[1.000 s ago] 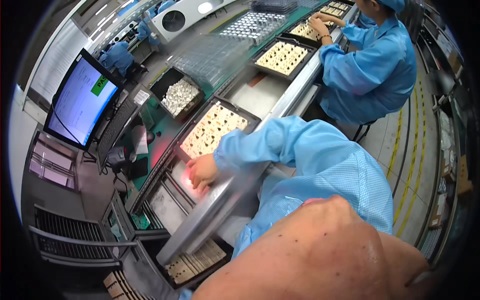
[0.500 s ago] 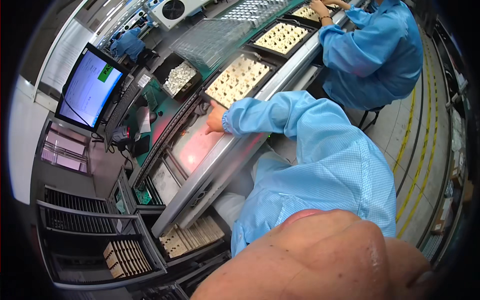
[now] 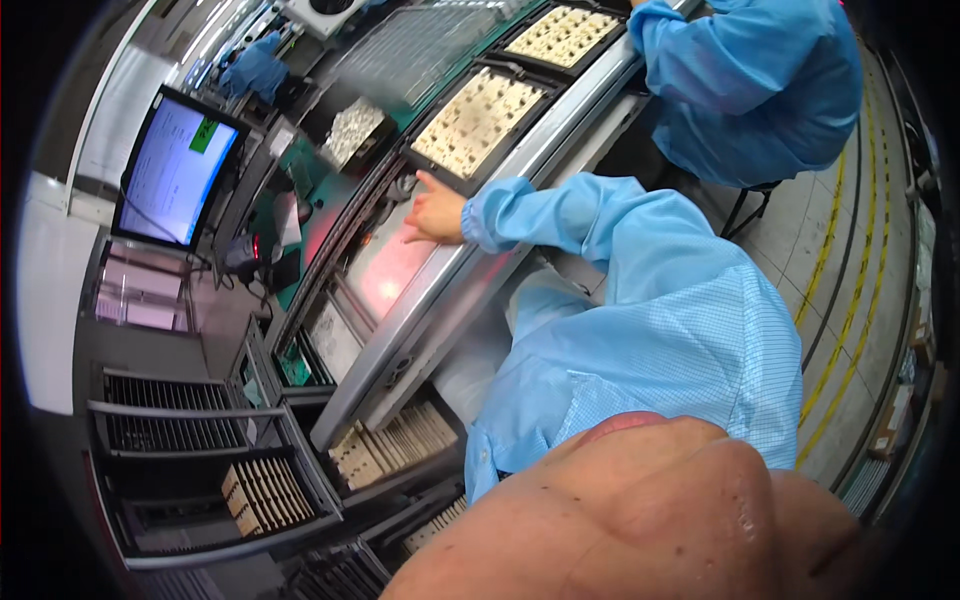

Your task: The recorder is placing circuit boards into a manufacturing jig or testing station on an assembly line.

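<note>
My right hand point(image 3: 438, 212) is over the pale, red-lit surface point(image 3: 385, 265) of the conveyor bench, fingers apart and nothing visibly held. One finger stretches toward the near corner of a black tray point(image 3: 462, 185). Whether it touches the tray, I cannot tell. In that tray lies a beige panel point(image 3: 480, 120) dotted with small dark spots. Beside the fingertip sits a small grey part point(image 3: 403, 186). My right forearm, in a blue sleeve point(image 3: 530, 215), crosses the metal rail point(image 3: 405, 325). My left hand is out of view.
A second beige panel point(image 3: 562, 35) lies in a tray farther along, near a co-worker in blue point(image 3: 765, 90). Across the bench stand a monitor point(image 3: 175, 170), a red-lit device point(image 3: 243, 252) and a box of silvery parts point(image 3: 352, 132). Stacked beige boards point(image 3: 395, 445) fill a rack below.
The whole view has shifted. My right hand stays by the tray corner, its fingers now more spread. The co-worker's hands have left the picture at the top.
</note>
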`<action>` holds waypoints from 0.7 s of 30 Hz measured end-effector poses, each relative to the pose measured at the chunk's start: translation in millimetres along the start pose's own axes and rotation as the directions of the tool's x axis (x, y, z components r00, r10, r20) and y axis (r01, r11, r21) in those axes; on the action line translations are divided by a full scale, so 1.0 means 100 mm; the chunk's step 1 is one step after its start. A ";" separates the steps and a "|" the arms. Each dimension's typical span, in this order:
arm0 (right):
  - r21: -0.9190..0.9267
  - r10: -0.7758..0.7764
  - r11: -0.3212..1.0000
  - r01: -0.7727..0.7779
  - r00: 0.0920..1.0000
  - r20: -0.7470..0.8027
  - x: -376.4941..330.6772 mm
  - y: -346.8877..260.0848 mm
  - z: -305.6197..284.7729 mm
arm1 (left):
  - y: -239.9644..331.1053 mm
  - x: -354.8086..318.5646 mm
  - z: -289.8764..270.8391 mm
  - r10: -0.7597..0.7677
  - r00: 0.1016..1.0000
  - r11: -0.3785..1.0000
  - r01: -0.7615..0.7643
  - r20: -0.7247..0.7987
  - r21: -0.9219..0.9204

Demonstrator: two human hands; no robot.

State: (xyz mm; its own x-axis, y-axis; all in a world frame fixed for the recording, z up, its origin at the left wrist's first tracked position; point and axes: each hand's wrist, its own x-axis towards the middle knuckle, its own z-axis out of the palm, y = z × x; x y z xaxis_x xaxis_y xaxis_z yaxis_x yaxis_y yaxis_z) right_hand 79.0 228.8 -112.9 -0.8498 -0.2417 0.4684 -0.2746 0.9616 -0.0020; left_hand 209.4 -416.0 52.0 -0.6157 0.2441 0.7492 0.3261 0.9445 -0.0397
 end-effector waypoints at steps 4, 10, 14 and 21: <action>-0.069 -0.107 0.992 0.110 0.993 0.043 0.18 -0.09 0.05 | -0.83 -1.16 -1.37 -0.111 0.993 0.991 0.112 -0.029 0.076; 0.075 -0.079 0.995 0.068 0.983 0.164 0.13 0.21 -0.09 | 0.18 -1.73 -1.83 -0.802 0.581 0.555 0.811 -0.141 0.182; 0.110 -0.146 0.985 0.137 0.986 0.086 -0.01 0.10 -0.11 | -0.38 -2.13 -1.90 -0.963 0.258 0.164 0.311 -0.083 -0.936; 0.694 -0.356 0.578 0.429 0.898 -0.259 0.02 -1.01 -0.70 | 2.09 -1.31 -1.33 -0.941 0.255 0.307 0.368 -0.222 -0.878</action>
State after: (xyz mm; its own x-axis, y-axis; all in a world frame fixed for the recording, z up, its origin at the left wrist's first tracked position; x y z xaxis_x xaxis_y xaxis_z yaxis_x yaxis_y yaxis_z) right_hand 136.7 139.8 -49.5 -0.5488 -0.5256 0.6501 -0.8358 0.3611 -0.4136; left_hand 453.3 -280.1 33.3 -0.3043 -0.8756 0.3750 0.5029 0.1867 0.8440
